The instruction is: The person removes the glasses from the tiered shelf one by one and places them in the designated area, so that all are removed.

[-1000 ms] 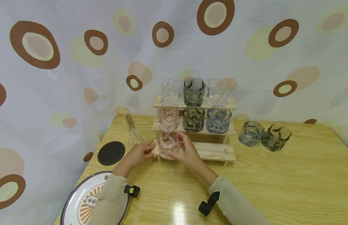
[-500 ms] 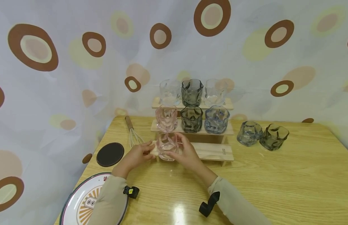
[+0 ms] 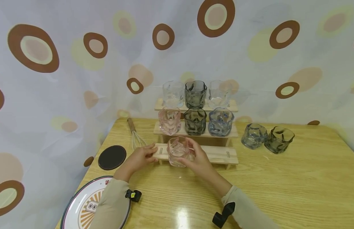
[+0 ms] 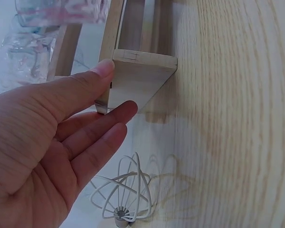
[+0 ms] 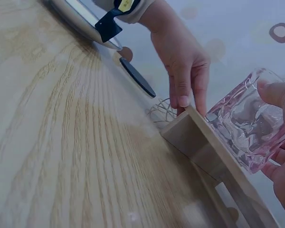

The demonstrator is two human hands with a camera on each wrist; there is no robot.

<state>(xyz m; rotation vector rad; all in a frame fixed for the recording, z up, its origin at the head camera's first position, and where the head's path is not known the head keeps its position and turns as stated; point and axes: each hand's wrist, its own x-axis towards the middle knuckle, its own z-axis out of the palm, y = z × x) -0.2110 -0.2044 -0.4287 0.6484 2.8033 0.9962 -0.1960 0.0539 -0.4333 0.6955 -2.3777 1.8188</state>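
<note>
My right hand [image 3: 200, 162] grips a pink wavy-sided drinking glass [image 3: 177, 148] from its right side, over the lowest tier of a stepped wooden rack [image 3: 212, 151]. In the right wrist view the glass [image 5: 247, 118] stands close against that board. At the tier's left end, my left hand [image 3: 138, 158] pinches the board; in the left wrist view the thumb lies at its edge and the fingers at its end. Another pink glass [image 3: 169, 121], a dark grey one [image 3: 195, 121] and a blue one [image 3: 221, 122] stand on the middle tier.
On the top tier, a grey glass [image 3: 195, 94] stands between two colourless glasses. Right of the rack are a blue glass [image 3: 254, 136] and a dark one [image 3: 279, 140]. A whisk [image 3: 134, 132], black coaster [image 3: 112, 157] and patterned plate [image 3: 72, 206] lie to the left.
My right hand has shifted the pink glass a little right and toward me along the lowest tier, uncovering the slot near its left end. My left hand keeps its place.
</note>
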